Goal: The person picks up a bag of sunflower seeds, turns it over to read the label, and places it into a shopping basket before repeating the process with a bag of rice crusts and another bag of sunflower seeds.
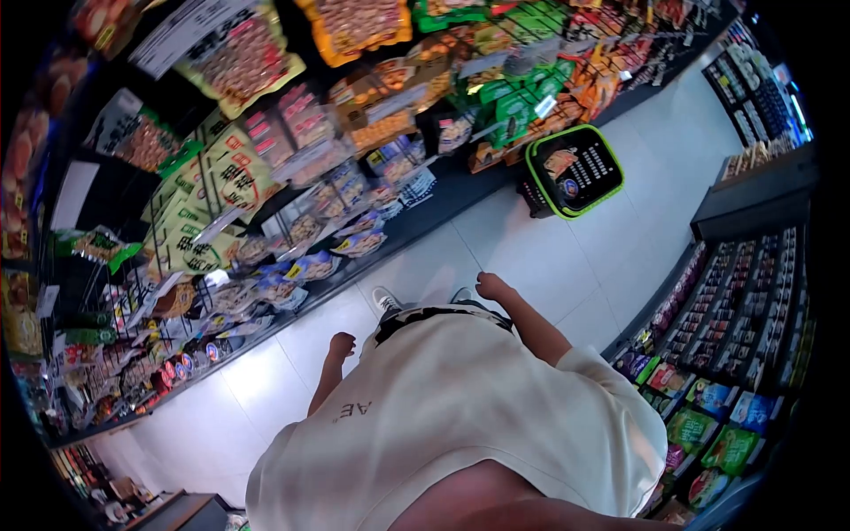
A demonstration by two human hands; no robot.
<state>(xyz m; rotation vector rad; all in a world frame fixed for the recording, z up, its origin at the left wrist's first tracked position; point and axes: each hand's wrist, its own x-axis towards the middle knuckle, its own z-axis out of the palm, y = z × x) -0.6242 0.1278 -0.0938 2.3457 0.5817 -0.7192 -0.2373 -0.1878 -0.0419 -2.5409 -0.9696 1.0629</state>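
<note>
My left hand (341, 344) hangs at my side over the pale floor, its fingers loosely bent and slightly apart. It holds nothing that I can see, and the lower snack shelf is beyond it. On the other side, my right hand (493, 286) is held out in front of my hip with its fingers curled closed. Nothing shows in it. Ahead of that hand, well out of touch, a black bin-like container with a bright green rim (580, 212) stands on the floor against the shelf. A dark printed surface (580, 173) lies within its rim.
A long shelf of bagged nuts and snacks (235, 177) runs along the front and left. Racks of small packets (730, 310) stand at the right, with colourful bags (730, 450) below. The tiled floor (478, 243) forms an aisle between them.
</note>
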